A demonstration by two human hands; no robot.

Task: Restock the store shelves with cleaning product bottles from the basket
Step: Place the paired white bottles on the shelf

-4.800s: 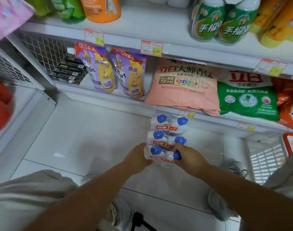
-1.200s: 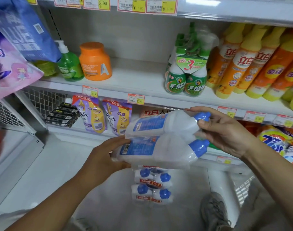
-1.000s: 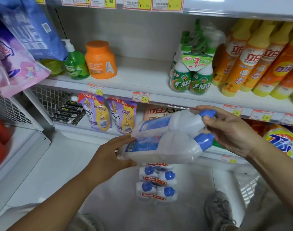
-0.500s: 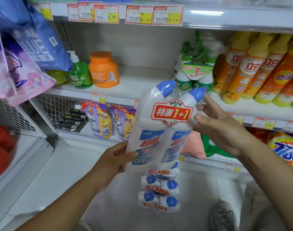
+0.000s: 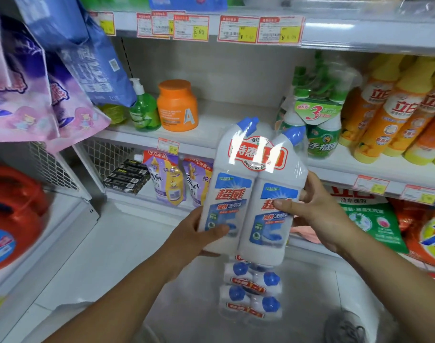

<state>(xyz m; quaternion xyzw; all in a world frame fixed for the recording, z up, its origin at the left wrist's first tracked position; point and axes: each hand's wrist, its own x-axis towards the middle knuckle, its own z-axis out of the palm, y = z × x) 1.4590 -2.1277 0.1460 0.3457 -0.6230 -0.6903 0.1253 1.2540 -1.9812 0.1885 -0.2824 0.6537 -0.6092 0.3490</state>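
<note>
While film (image 5: 299, 167) wraps bottles (image 5: 236, 194) (two, upright), spares (image 5: 251, 290) below

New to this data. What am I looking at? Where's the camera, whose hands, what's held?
No machine here: a person works with bare hands. The one picture comes from a wide-angle camera on their head, looking forward and down, so the arms enter from the bottom. The left hand and right hand both grip a wrapped twin pack of white, blue-capped bottles, upright before the shelf. On that shelf stand an orange jar, a green pump bottle and a pack of green spray bottles. Below, more twin packs lie near the floor; whether a basket holds them I cannot tell.
</note>
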